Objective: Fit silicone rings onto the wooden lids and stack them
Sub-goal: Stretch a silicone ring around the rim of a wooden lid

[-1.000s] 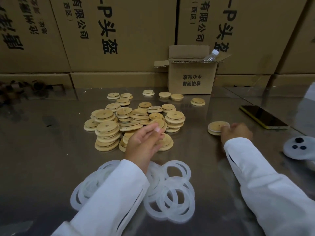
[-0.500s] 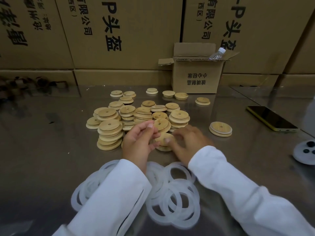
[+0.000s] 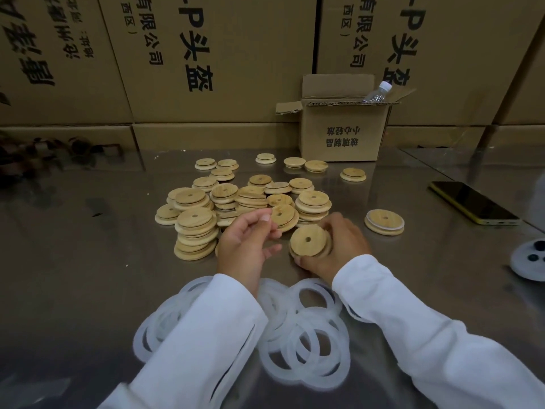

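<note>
Your right hand [image 3: 336, 246] gripped one wooden lid [image 3: 308, 240] by its rim, fingers curled behind it and thumb beneath. The lid was tilted on edge just above the metal table [image 3: 88, 261], with its flat face and centre hole turned toward you. Your left hand [image 3: 246, 243] hovered just beside the lid at its 9 o'clock, forefinger and thumb curved toward each other with a gap between them. Whether they pinched a clear ring could not be told.

Taking the held lid as the centre of the dial:
- 11 to 12 o'clock: the pile of wooden lids [image 3: 236, 202], partly in short leaning stacks, with loose lids scattered behind it.
- 6 o'clock: the silicone rings [image 3: 309, 349], overlapping flat on the table and partly covered by your white sleeves [image 3: 442, 349].
- 2 o'clock, near: a single lid [image 3: 385, 222] lying flat, with a pale band showing under its rim.
- 2 o'clock, farther: a dark phone [image 3: 472, 206] with a yellow edge.
- 3 o'clock, at the frame edge: a white round object [image 3: 528, 261] bearing dark spots.
- 12 to 1 o'clock, well apart: an open small carton [image 3: 342, 134] with a plastic bottle [image 3: 377, 94] leaning out of it, in front of large printed cartons [image 3: 221, 54].
</note>
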A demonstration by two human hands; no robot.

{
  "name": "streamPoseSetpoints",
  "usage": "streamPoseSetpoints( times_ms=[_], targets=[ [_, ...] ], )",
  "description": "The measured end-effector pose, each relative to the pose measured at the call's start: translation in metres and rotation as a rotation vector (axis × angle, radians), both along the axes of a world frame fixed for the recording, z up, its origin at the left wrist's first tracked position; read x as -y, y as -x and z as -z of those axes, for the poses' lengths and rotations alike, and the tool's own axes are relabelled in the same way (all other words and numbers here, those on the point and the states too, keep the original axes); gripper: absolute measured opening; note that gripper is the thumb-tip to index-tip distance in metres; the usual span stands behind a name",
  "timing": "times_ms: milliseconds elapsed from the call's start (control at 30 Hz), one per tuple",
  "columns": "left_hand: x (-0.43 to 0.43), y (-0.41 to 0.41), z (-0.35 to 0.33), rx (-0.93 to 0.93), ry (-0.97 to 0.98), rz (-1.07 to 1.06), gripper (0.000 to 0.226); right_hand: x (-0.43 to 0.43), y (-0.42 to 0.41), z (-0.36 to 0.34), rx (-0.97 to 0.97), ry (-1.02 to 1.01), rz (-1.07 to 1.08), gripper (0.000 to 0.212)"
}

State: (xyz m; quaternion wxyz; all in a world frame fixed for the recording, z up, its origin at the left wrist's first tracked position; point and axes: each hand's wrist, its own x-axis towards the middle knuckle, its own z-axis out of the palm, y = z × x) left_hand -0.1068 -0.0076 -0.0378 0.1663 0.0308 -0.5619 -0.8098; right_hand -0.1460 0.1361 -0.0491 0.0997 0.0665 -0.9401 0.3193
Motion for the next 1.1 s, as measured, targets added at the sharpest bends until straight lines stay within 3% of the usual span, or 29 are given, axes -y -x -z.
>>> streamPoseSetpoints(
  times_ms=[100, 167, 233, 300, 433, 467, 600, 767, 800, 900, 1033, 1100],
  targets=[
    [-0.001, -0.001, 0.001, 0.008, 0.073, 0.029, 0.016, -0.011, -0.017, -0.006, -0.192, 0.192, -0.109, 0.065],
    [-0.002, -0.003, 0.003, 0.05, 0.1, 0.151, 0.051, -0.015, -0.03, -0.009, -0.291, 0.271, -0.222, 0.066],
    [-0.004, -0.005, 0.003, 0.071, 0.099, 0.29, 0.061, -0.015, -0.041, -0.011, -0.323, 0.262, -0.322, 0.064],
    [-0.006, -0.008, 0.003, 0.037, 0.139, 0.326, 0.047, -0.013, -0.046, -0.012, -0.304, 0.231, -0.373, 0.065],
    [-0.001, -0.004, 0.004, 0.025, 0.106, 0.121, 0.01, -0.012, -0.04, -0.012, -0.135, 0.227, -0.32, 0.081],
    [0.001, -0.003, 0.003, 0.025, 0.07, 0.095, 0.006, -0.014, -0.038, -0.012, -0.08, 0.175, -0.299, 0.077],
    [0.002, -0.002, 0.001, 0.01, -0.043, 0.093, 0.009, -0.022, -0.031, -0.009, 0.032, -0.222, -0.325, 0.027],
    [0.0, -0.002, 0.001, 0.002, -0.049, 0.099, 0.011, -0.023, -0.03, -0.01, 0.1, -0.159, -0.415, 0.005],
    [0.0, -0.002, 0.001, 0.0, -0.052, 0.1, 0.011, -0.023, -0.03, -0.011, 0.101, -0.131, -0.425, 0.003],
    [0.0, -0.002, 0.001, -0.001, -0.049, 0.103, 0.011, -0.022, -0.029, -0.009, 0.097, -0.055, -0.412, 0.023],
    [0.0, -0.002, 0.001, -0.006, -0.071, 0.11, 0.009, -0.022, -0.028, -0.009, 0.126, -0.023, -0.398, 0.013],
    [0.0, -0.002, 0.001, -0.008, -0.069, 0.109, 0.009, -0.023, -0.028, -0.008, 0.118, -0.085, -0.418, 0.018]
  ],
)
